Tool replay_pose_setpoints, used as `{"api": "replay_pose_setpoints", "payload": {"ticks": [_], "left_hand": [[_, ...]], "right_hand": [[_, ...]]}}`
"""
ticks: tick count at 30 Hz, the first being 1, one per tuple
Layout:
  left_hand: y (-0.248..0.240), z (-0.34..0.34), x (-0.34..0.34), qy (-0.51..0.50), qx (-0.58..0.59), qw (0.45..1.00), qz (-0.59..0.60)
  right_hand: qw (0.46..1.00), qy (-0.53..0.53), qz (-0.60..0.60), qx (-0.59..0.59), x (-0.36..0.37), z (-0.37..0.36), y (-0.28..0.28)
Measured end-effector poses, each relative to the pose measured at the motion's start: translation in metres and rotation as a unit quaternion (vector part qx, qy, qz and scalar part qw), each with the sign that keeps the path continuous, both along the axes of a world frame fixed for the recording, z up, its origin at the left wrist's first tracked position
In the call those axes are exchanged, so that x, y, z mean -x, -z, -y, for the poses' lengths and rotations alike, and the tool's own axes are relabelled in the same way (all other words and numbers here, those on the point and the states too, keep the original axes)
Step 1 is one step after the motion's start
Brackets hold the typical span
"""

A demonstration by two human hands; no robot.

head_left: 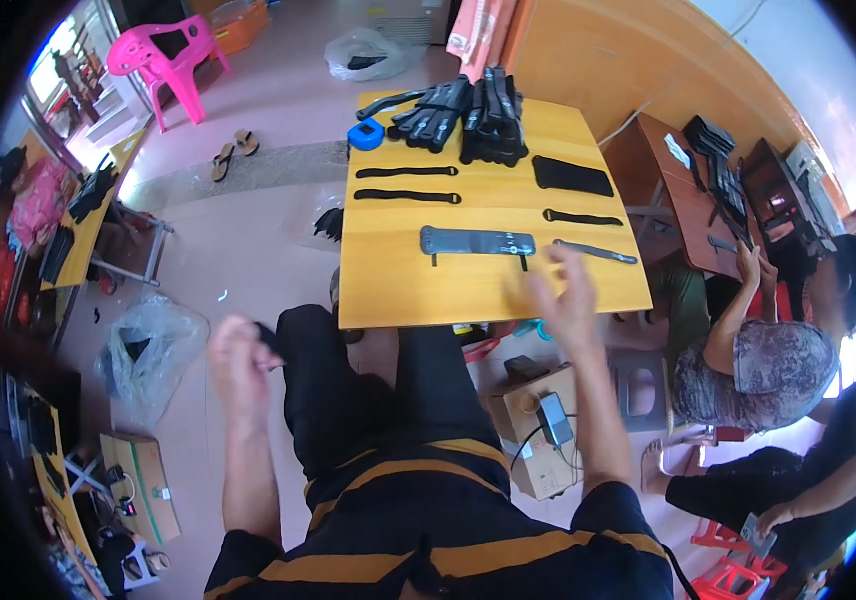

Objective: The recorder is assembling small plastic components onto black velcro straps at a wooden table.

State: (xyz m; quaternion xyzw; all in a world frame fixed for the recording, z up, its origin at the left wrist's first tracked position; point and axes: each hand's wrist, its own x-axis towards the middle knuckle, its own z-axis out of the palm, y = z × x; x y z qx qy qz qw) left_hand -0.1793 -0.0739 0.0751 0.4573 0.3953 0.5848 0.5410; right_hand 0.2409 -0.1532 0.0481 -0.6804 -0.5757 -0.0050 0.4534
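Striped shirt [428,545], table [398,285], floor [278,260]; grey band [478,242] sideways, paralleling near edge; left hand [238,358] clutches black piece [270,342], right hand [570,305] half-open (grip blurred).

- Heaped black straps [491,122] lie on the yellow rectangular table [398,288], far end; a blue rounded case [366,135] sits at their left.
- Left: two narrow black straps [406,172], one behind the other.
- Right: a flat black rectangle [573,175] behind two short dark straps [584,217].
- Near middle: a long grey packet [476,242].
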Motion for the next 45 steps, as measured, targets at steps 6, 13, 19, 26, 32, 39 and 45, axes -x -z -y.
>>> {"api": "replay_pose_setpoints", "payload": {"ticks": [6, 13, 19, 26, 32, 39, 45], "left_hand": [[-0.025, 0.023, -0.088, 0.161, -0.207, 0.935, -0.237], [-0.030, 0.031, -0.111, 0.218, -0.259, 0.912, -0.232], [-0.011, 0.019, -0.095, 0.217, -0.186, 0.929, -0.237], [0.042, 0.012, -0.097, 0.224, -0.065, 0.941, -0.246], [0.039, -0.004, -0.112, 0.301, 0.129, 0.932, -0.155], [0.041, -0.030, -0.131, 0.281, 0.164, 0.933, -0.150], [0.044, -0.064, -0.161, 0.294, 0.195, 0.923, -0.151]], "right_hand": [[0.960, -0.263, -0.066, 0.074, 0.152, 0.011, -0.021], [0.918, -0.246, -0.292, 0.108, 0.175, 0.018, 0.003], [0.749, -0.141, -0.648, 0.003, 0.145, 0.003, 0.007], [0.689, -0.135, -0.707, -0.085, 0.117, -0.009, 0.007], [0.704, -0.117, -0.696, -0.078, 0.102, -0.008, 0.010], [0.832, 0.001, -0.552, -0.053, 0.057, -0.001, 0.026], [0.899, 0.033, -0.436, -0.001, 0.012, -0.012, 0.030]]}}
